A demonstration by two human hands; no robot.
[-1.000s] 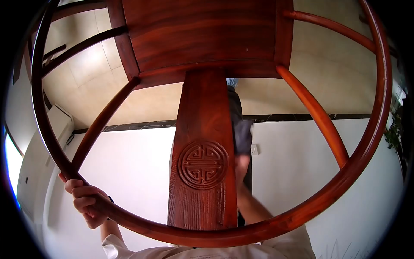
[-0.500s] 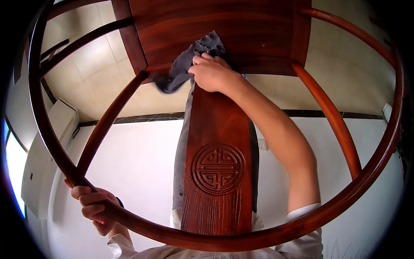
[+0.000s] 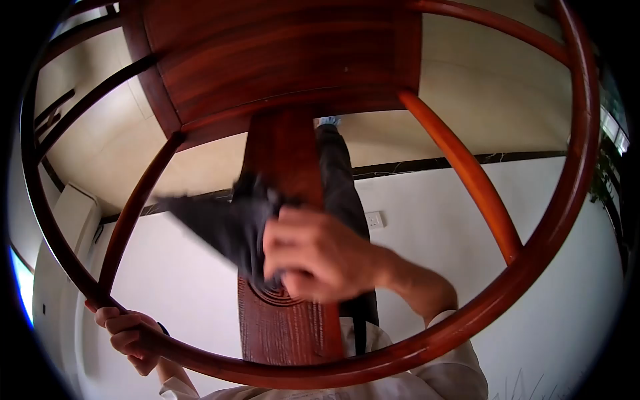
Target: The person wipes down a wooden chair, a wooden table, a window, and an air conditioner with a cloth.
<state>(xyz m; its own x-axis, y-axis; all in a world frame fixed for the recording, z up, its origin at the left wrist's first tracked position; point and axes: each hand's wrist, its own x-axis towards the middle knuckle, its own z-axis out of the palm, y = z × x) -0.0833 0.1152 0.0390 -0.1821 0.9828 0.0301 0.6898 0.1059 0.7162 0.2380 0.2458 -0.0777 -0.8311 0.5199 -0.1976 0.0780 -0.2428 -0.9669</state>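
Dark red wood makes up the chair, with a curved top rail (image 3: 413, 357), a flat seat (image 3: 280, 57) and a central back splat (image 3: 283, 150). At the lower left, my left hand (image 3: 130, 337) has its fingers wrapped round the rail. My right hand (image 3: 327, 257), somewhat blurred, grips a dark grey cloth (image 3: 230, 230) in front of the splat. One end of the cloth flares out to the left. Hand and cloth partly cover the round carved medallion (image 3: 273, 293) low on the splat.
Slanting side posts (image 3: 460, 170) join the seat to the rail. Behind stand a white wall (image 3: 427, 220) with a socket (image 3: 375, 220) and a white appliance (image 3: 63, 247) at left. My dark trousers (image 3: 340, 170) show beside the splat.
My right hand has brought the cloth from the seat's edge down along the splat to the medallion. My left hand keeps its hold on the rail. The view has shifted, moving the chair leftward.
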